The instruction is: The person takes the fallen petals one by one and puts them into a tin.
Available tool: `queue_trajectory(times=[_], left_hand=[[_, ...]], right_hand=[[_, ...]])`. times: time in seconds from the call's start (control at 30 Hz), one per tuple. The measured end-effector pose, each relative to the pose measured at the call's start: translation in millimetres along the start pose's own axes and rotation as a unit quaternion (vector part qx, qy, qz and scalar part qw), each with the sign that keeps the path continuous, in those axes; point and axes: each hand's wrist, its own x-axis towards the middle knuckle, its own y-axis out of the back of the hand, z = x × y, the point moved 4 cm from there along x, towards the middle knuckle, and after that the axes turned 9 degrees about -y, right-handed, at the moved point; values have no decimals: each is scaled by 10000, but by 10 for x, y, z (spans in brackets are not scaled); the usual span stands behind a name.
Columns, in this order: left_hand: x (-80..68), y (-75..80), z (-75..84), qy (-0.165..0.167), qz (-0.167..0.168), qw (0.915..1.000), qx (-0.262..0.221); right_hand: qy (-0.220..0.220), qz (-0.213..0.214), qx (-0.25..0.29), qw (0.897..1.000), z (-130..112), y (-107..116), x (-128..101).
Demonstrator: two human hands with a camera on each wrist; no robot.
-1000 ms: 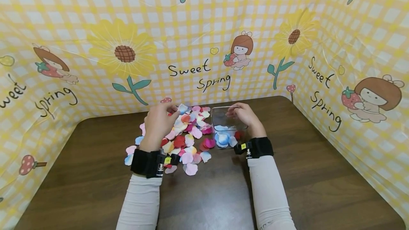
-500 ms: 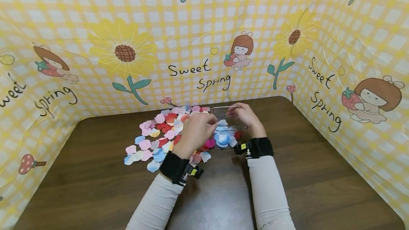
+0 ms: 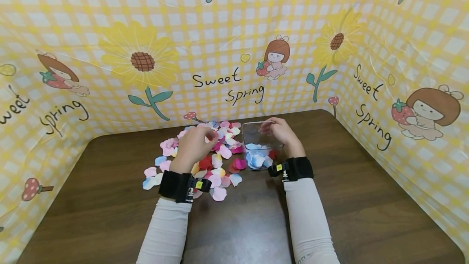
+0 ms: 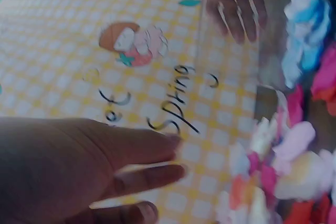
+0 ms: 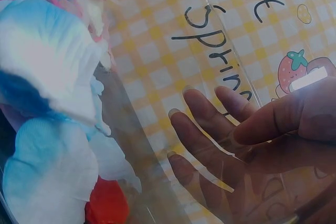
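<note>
Above the pile of loose fabric flower petals (image 3: 216, 160) hovers my left hand (image 3: 194, 144), its thumb and fingers apart in the left wrist view. Nothing shows between them. To the right of the pile stands a clear plastic box (image 3: 244, 135) with blue and white petals (image 3: 256, 160) in its lower part. My right hand (image 3: 280, 131) is at the far right side of this box, its fingers spread and slightly bent. Through the clear wall I see these fingers (image 5: 202, 129) in the right wrist view; whether they press the plastic is hard to tell.
Pink, red, yellow, white and blue petals lie scattered on the brown wooden table (image 3: 106, 199), some overlapping. A yellow checked cloth (image 3: 220, 23) with printed flowers hangs behind the table and along its sides. Each wrist wears a black strap with a small camera.
My left hand went right from the pile to the box, and is now back left over the pile. A light blue petal at its fingertips earlier is gone from them. The right hand stays put.
</note>
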Motion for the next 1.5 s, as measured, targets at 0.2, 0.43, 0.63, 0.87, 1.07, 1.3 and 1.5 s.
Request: queue_trajectory(times=[0.2, 0.43, 0.63, 0.87, 1.07, 1.3, 1.5], left_hand=[[15, -283, -236, 809, -1067, 9910, -17], [47, -425, -309, 1009, -1130, 9885, -31], [49, -346, -295, 891, -957, 9913, -163], [33, -13, -25, 422, -24, 9979, -489], [35, 100, 403, -290, 1189, 9904, -636], [55, -146, 696, -785, 1262, 9860, -757], [50, -297, 766, -1033, 1094, 9861, -698]], right_hand=[[-20, 117, -160, 9998, 15, 1, -7], [-1, 184, -137, 9997, -3, 5, 0], [17, 117, -24, 9999, -21, -2, 15], [23, 58, 58, 10000, -36, 6, 5], [30, 54, 141, 9999, -46, 25, -5], [-102, 112, -6, 9999, -25, 13, -9], [-139, 107, -56, 9998, -9, 1, -5]])
